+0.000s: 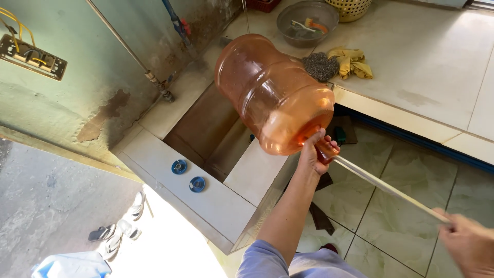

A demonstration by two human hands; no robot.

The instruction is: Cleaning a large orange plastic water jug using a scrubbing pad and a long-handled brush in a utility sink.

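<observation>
A big translucent orange water jug [272,92] is held on its side in the air above a tiled trough [206,128], its bottom pointing up and away. My left hand [311,157] grips the jug at its neck. A long thin pale stick [391,190] runs from the jug's mouth down to the lower right, where my right hand [471,242] is closed around its far end. The stick's tip inside the jug is hidden.
Two blue caps [179,166] lie on the trough's ledge. On the tiled counter [432,62] sit a metal bowl [307,20], a dark scouring pad [320,66], a yellow cloth [352,62] and a woven basket [350,7]. Pipes [154,77] run along the wall. Sandals [123,226] lie outside.
</observation>
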